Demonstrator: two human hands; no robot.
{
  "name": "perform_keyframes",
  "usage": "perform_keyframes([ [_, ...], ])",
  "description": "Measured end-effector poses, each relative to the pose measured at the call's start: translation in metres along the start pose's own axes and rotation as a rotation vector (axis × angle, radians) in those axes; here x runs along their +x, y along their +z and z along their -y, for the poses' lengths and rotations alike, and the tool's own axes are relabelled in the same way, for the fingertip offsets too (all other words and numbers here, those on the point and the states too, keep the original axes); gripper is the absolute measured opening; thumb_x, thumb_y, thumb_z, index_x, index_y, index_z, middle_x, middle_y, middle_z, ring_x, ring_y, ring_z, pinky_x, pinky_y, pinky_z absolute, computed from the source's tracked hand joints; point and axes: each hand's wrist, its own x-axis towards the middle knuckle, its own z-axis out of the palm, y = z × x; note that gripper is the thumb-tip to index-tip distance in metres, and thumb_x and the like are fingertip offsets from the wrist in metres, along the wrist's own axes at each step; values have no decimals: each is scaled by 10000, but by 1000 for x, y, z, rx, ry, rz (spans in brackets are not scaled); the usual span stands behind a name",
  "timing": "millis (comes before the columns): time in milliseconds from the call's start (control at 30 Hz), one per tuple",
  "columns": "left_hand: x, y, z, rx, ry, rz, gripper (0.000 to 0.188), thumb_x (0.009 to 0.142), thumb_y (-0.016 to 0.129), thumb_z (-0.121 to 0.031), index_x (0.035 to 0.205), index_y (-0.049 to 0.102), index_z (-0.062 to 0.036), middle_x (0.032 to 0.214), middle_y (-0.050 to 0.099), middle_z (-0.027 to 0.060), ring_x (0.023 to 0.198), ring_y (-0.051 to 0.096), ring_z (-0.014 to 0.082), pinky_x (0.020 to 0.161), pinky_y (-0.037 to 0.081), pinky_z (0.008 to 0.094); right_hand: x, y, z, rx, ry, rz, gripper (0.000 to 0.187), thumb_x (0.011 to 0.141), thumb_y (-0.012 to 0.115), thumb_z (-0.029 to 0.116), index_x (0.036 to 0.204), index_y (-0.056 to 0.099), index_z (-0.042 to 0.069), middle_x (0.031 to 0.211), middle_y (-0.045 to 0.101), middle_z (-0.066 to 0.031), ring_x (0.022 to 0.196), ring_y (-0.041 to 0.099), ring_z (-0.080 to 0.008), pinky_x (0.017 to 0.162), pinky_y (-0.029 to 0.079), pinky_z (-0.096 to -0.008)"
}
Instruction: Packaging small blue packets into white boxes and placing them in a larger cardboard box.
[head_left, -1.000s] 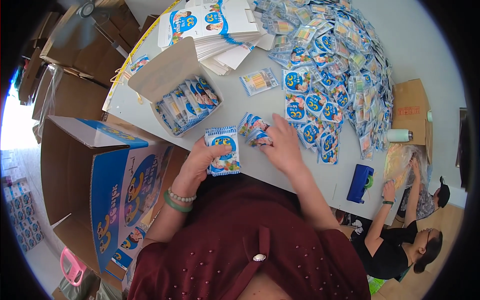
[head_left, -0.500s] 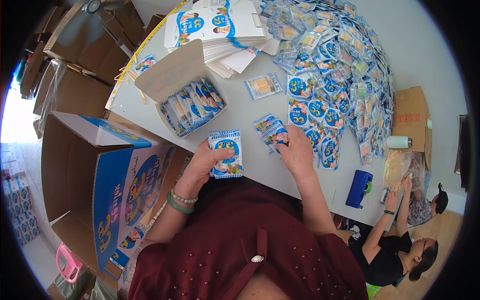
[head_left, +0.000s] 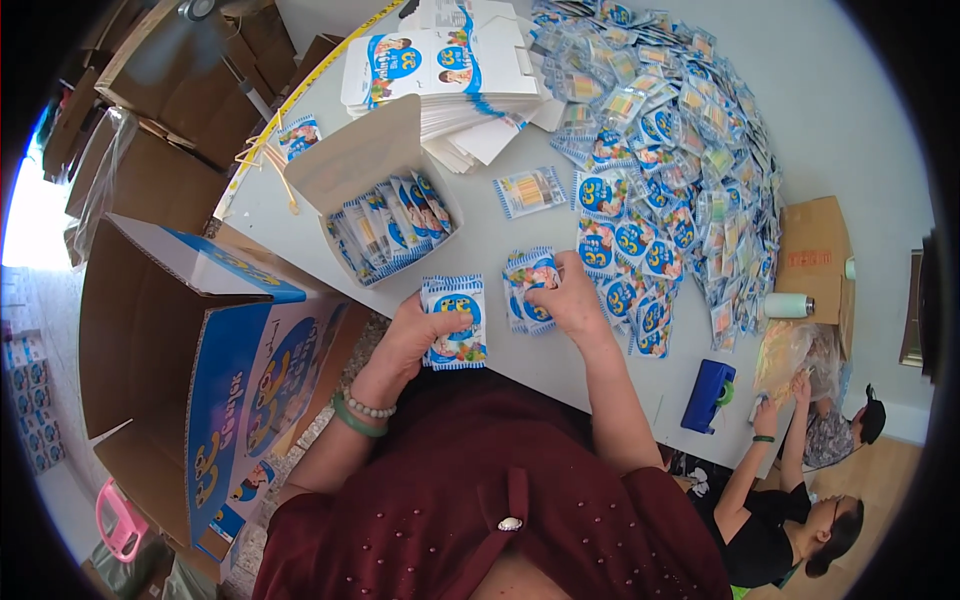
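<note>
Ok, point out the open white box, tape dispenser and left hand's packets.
Open white box [head_left: 365,155], head view: inside of its raised lid.
Tape dispenser [head_left: 706,392], head view: blue body.
Packets [head_left: 458,347] in left hand [head_left: 408,335], head view: lower front of the top one.

Pale lettering [head_left: 228,412] marks the large blue-printed cardboard carton [head_left: 225,345]; blue discs [head_left: 630,238] with characters mark small blue-and-white plastic sachets [head_left: 465,347] and stacked flat white cardboard boxes [head_left: 435,85]; red print [head_left: 810,258] (blurred here) crosses the brown cardboard box [head_left: 815,228].

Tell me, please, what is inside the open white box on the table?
The open white box holds blue-and-white packets standing side by side on edge. Whatever lies beneath them is covered, so I cannot tell.
</note>
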Motion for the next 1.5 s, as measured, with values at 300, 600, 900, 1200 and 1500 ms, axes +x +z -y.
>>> perform_keyframes([
  [300, -5, 0, -3, 23, -40, -39, 440, 751, 719, -37, 1153, 548, 15, 1015, 669, 114, 858, 679, 191, 752, 572, 332, 113, -34, 58, -465, -559, 151, 406, 639, 726, 201, 993, 622, 32, 1161, 581, -148, 1056, 578, -279, 865, 467, -347],
  [600, -3, -1, 0, -1, -13, -20, 483, 746, 736, -71, 1167, 519, 24, 1010, 669, 128, 854, 687, 208, 748, 581, 349, 92, -37, 79, -656, -358, 214, 488, 646, 742, 245, 1049, 557, 42, 1035, 636, -171, 1013, 595, -353, 911, 440, -420],
  [900, 5, 24, 0, 44, 12, -111, 359, 750, 693, 6, 1086, 570, 23, 970, 670, 109, 811, 682, 186, 699, 578, 326, -4, -17, 19, -540, -472, -164, 281, 677, 695, 124, 893, 560, 7, 863, 615, -160, 812, 595, -370, 743, 481, -420],
  [1200, 31, 32, 21, 134, 283, -152, 393, 805, 667, -71, 1149, 489, -4, 957, 638, 68, 805, 631, 121, 612, 534, 284, -27, -4, 20, 1052, 100, 554, 585, 712, 763, 50, 1224, 484, 1, 1076, 630, -63, 955, 609, -148, 880, 482, -299],
  [1500, -3, 64, -8, 262, 269, -146, 599, 761, 729, -53, 1260, 400, -14, 1082, 605, 80, 983, 611, 163, 831, 515, 315, -41, 9, 31, 1180, 3, 545, 542, 783, 700, 64, 1265, 456, 21, 1160, 601, -66, 1038, 588, -155, 903, 473, -296],
])
